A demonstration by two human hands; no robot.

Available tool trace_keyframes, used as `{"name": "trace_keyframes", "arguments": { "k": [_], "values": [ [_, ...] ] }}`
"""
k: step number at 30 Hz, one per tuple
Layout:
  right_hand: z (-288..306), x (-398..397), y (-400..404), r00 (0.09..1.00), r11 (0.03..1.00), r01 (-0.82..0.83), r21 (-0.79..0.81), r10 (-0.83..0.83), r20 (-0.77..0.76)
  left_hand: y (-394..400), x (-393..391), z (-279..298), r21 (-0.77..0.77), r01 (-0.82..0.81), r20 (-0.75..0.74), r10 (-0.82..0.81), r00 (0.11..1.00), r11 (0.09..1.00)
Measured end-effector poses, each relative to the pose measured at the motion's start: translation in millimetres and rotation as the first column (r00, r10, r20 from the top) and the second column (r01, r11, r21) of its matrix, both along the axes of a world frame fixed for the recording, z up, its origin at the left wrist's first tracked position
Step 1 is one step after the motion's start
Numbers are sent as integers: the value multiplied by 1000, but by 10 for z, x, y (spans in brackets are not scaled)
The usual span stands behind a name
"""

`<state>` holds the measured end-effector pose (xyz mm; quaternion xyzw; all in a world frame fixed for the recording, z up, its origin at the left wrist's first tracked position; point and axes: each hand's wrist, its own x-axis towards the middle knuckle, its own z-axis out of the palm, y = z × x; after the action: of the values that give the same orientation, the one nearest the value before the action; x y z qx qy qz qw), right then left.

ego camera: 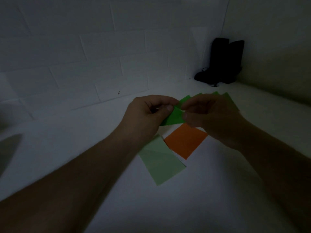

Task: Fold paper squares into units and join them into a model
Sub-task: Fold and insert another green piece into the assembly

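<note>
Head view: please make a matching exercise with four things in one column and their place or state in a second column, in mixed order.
Things:
1. bright green paper
2. orange paper
3. pale green paper
4. black object

Places or states:
A. stands in the far corner by the wall
B. lies flat, nearest to the person
C. pinched between both hands
D. lies flat under the right hand

Pairs: 1-C, 2-D, 3-B, 4-A

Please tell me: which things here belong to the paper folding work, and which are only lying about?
Belong to the job:
- bright green paper, pinched by left hand and right hand
- orange paper square
- pale green paper

Only lying about:
- black object in the corner, too dark to identify
</note>
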<state>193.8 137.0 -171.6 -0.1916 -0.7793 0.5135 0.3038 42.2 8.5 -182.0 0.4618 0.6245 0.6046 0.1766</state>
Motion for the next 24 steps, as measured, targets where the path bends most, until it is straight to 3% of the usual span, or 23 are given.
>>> {"name": "trace_keyframes", "arguments": {
  "k": [5,12,19,24],
  "values": [
    [7,-13,1,1000,1000,13,17,-13,25,-9,18,-8,0,19,-34,-19,999,1000],
    [24,3,10,999,994,-16,-112,11,-41,-27,54,4,-85,30,-98,-38,994,996],
    [-50,-56,3,989,975,-142,-171,145,7,-26,55,34,-107,86,4,-86,996,991],
    [-52,-32,34,992,980,-116,-160,122,24,-18,49,43,-113,126,124,-112,986,986]
  ]
}}
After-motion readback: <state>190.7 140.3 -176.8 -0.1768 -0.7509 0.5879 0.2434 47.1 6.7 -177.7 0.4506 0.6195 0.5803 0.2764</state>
